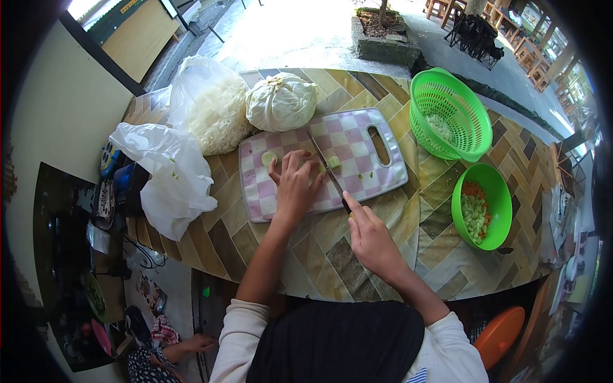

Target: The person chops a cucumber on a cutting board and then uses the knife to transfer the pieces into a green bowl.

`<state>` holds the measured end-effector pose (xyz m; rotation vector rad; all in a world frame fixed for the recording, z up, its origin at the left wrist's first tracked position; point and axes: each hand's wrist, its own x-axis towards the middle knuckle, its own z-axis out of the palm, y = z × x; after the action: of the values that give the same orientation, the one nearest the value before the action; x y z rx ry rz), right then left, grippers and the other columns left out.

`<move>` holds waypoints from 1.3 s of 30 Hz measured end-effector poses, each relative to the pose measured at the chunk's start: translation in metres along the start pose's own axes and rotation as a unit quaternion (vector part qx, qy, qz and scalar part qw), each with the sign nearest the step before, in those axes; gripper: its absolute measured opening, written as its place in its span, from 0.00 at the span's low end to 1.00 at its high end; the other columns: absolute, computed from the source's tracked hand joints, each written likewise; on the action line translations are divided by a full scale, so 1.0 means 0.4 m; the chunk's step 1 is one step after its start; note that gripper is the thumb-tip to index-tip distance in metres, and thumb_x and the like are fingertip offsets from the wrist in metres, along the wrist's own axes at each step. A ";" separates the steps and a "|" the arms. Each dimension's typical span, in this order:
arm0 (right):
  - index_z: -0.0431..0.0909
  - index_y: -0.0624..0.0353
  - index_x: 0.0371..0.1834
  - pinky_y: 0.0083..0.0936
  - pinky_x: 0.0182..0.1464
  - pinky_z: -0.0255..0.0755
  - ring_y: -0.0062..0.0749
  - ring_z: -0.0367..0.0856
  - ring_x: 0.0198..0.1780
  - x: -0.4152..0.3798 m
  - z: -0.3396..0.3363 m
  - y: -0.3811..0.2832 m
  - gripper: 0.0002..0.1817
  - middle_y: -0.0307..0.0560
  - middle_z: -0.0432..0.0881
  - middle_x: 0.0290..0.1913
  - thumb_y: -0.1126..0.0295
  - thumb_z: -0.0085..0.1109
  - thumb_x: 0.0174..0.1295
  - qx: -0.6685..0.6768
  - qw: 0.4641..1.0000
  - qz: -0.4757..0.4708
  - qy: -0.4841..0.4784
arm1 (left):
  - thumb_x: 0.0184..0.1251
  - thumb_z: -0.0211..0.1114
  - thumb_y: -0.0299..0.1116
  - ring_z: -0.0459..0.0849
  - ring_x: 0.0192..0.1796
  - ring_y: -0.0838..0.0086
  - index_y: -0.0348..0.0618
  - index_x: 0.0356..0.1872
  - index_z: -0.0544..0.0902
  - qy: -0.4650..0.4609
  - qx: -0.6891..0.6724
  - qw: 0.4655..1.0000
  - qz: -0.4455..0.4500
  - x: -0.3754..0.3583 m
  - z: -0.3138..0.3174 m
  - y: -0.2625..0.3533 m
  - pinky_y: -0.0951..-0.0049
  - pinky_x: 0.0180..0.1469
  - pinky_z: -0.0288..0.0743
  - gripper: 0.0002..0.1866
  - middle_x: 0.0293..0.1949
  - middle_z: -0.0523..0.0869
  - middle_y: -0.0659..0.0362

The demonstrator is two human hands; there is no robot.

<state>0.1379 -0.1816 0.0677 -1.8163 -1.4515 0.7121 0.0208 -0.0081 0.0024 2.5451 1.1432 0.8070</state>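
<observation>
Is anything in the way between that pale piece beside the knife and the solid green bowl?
Nothing visible stands between the piece and the bowl; the knife in the right hand is nearer the left hand.

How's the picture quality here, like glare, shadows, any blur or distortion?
Head view: strong fisheye bending, with black corners; the ground beyond the table is washed out by daylight; the area beneath the table is dark; glossy highlights on the plastic bags; cutting board and knife readable, though small pieces under the left hand lack fine detail.
</observation>
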 end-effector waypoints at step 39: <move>0.59 0.59 0.75 0.49 0.52 0.71 0.64 0.79 0.48 0.006 -0.015 0.026 0.27 0.68 0.78 0.49 0.75 0.46 0.72 0.063 0.997 -0.028 0.016 | 0.60 0.72 0.39 0.72 0.67 0.66 0.47 0.43 0.88 0.000 -0.008 1.000 -0.012 0.001 -0.001 0.000 0.46 0.73 0.43 0.12 0.57 0.79 0.61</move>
<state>0.1491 -0.1816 0.0631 -1.6778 -1.3994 0.7256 0.0206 -0.0079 0.0027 2.5146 1.1602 0.8057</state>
